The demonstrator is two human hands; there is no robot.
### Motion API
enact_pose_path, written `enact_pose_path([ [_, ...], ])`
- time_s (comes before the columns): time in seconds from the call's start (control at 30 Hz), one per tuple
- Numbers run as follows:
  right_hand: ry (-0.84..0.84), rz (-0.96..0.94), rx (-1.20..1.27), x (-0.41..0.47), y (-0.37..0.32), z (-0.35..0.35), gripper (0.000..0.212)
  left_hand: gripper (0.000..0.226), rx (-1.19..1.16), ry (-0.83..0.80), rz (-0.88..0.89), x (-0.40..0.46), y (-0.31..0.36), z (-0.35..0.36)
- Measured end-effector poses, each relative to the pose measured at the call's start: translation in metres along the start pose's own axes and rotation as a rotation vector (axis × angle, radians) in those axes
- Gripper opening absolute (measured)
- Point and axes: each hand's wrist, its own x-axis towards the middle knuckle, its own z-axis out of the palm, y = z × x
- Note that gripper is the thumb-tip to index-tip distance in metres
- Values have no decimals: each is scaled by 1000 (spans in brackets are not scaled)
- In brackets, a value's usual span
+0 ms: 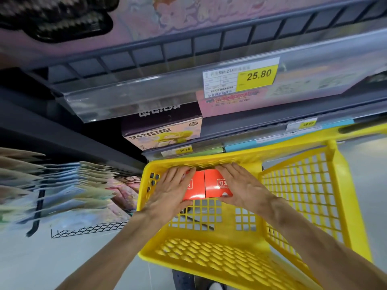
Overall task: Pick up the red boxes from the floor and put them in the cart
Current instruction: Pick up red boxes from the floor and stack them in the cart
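Reaching down from the near edge of the view, both forearms cross the near wall of the yellow cart (201, 256) and meet over its basket. The left hand (170, 190) lies on the left red box (195, 186), fingers long and nearly straight across its top, thumb low at its near edge. The right hand (240, 185) mirrors it on the right red box (216, 183), fingers spread flat and thumb tucked at the near corner. The two boxes sit side by side, touching along one seam, directly under and between the palms, close to the cart's far wall. Whether they already rest on the mesh bottom or hang just above it cannot be told.

This looks like the placing step: the pair is inside the cart and being set down or squared up. The next move probably calls for easing the hands off without dragging the boxes, then turning back to the floor for any more red boxes; none show here.

Beyond the fingertips, past the far wall, stand store shelves (209, 126) with a purple toy box (162, 126) and a yellow price tag (258, 75). Left of the left hand, flat packets (62, 185) fan out on a low rack.
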Motion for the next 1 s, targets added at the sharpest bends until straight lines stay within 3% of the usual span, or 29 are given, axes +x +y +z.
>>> enact_pose_path([
  [0.17, 39, 11, -37, -19, -7, -10, 104, 96, -27, 1, 3, -11, 5, -17],
  [0.3, 60, 57, -16, -54, -13, -42, 96, 81, -86, 39, 41, -27, 15, -49],
  [0.4, 79, 110, -12, -96, -20, -82, 91, 65, -150, 102, 109, -36, 32, -91],
  [0.57, 162, 204, -4, -195, -36, -164, 93, 67, -158, 170, 262, -40, 83, -187],
  [0.77, 397, 437, 36, -364, -72, -295, 79, 80, -129, 240, 503, -38, 210, -329],
  [1.0, 535, 725, 28, -550, -57, -360, 90, 81, -67, 258, 812, -17, 389, -431],
])
